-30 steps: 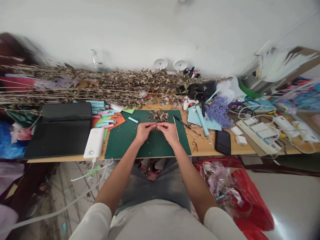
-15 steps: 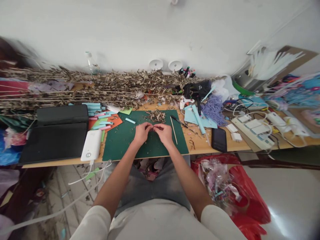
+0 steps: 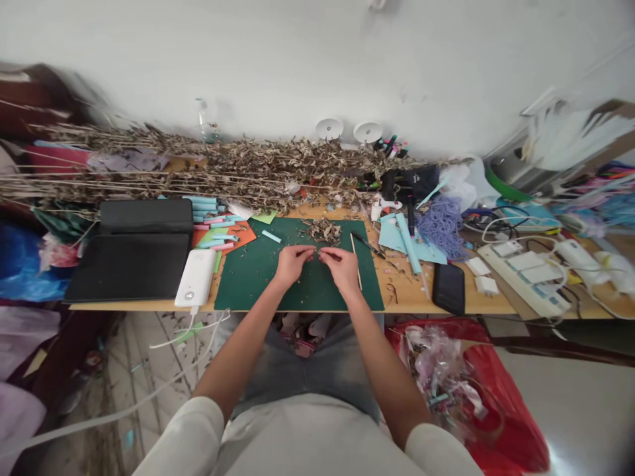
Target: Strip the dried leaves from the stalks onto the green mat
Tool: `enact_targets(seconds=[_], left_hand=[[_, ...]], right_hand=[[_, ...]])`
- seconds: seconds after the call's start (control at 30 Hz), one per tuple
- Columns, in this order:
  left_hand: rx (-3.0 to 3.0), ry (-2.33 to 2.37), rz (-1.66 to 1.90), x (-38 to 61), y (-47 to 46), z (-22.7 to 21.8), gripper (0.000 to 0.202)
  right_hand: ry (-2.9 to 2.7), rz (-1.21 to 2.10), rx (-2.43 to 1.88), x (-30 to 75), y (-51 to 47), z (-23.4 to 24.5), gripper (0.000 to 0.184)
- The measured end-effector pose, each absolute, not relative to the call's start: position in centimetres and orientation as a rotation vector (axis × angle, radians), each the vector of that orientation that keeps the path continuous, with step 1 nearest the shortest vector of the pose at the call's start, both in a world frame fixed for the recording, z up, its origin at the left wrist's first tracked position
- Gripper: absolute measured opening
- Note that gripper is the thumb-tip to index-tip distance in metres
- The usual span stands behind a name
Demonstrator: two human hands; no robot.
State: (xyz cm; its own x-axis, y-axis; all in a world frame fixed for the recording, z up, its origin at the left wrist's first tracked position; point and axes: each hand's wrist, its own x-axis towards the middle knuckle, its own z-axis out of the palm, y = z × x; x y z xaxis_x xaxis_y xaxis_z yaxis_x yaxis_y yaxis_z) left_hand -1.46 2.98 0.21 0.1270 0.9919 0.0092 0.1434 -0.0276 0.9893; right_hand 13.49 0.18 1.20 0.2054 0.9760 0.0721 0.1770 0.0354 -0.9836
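Over a green cutting mat (image 3: 248, 284), my left hand (image 3: 294, 266) is closed in a pinch, thumb against fingertips. My right hand (image 3: 342, 270) pinches the same way, a small gap from the left. Whatever sits between the fingertips is too small to make out. Just beyond them lies a small heap of dry brown leaves (image 3: 323, 230), with crumbs scattered about the mat. A short light-blue paper tube (image 3: 271, 236) rests up and left of my left hand. To the right of my right hand are a thin wooden stick (image 3: 360, 271) and a black pen (image 3: 368, 244).
Dried leafy stems (image 3: 248, 158) stretch along the back. Leftward are a black tablet case (image 3: 129, 268) and a white power bank (image 3: 195, 277). Rightward lie a glue gun (image 3: 384, 206), purple yarn (image 3: 440, 228), a phone (image 3: 448, 288) and a power strip (image 3: 526, 281). A red bag (image 3: 506, 396) hangs below.
My hands have drawn slightly apart; before, their fingertips met. The whole view has shifted a little, so things appear further right.
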Motion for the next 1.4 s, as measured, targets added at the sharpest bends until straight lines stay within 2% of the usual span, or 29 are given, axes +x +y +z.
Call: enact_targets(seconds=[0.17, 0.33, 0.4, 0.63, 0.87, 1.0, 1.2, 1.4], left_hand=[[1.406, 1.195, 1.017, -1.2, 1.9, 0.5, 0.018], [1.480, 1.142, 0.987, -1.5, 1.5, 1.2, 0.015], [1.557, 1.173, 0.956, -1.8, 1.5, 1.2, 0.016], [1.430, 1.070, 0.992, -1.8, 1.0, 1.0, 0.026], [1.460, 1.129, 1.020, -1.8, 0.8, 1.1, 0.024], [1.531, 1.158, 1.033, -1.4, 0.6, 1.0, 0.019], [1.773, 1.425, 1.023, -1.5, 0.7, 1.3, 0.012], [2.184, 1.247, 0.835, -2.4, 0.7, 1.3, 0.017]], right_hand=[[-1.272, 0.936, -1.360, 13.4, -0.7, 1.1, 0.019], [-1.297, 0.979, -1.361, 13.7, -1.2, 1.5, 0.029], [-1.286, 1.011, -1.389, 13.7, -1.3, 1.4, 0.028], [-0.944, 0.996, -1.384, 12.2, -1.8, 0.9, 0.029], [-0.900, 1.067, -1.372, 11.9, -2.5, 0.9, 0.032], [-1.055, 0.929, -1.429, 11.8, -2.5, 1.3, 0.021], [-1.322, 0.503, -1.626, 12.2, -2.9, 1.4, 0.015], [-1.807, 0.445, -1.608, 14.3, -2.4, 1.8, 0.018]])
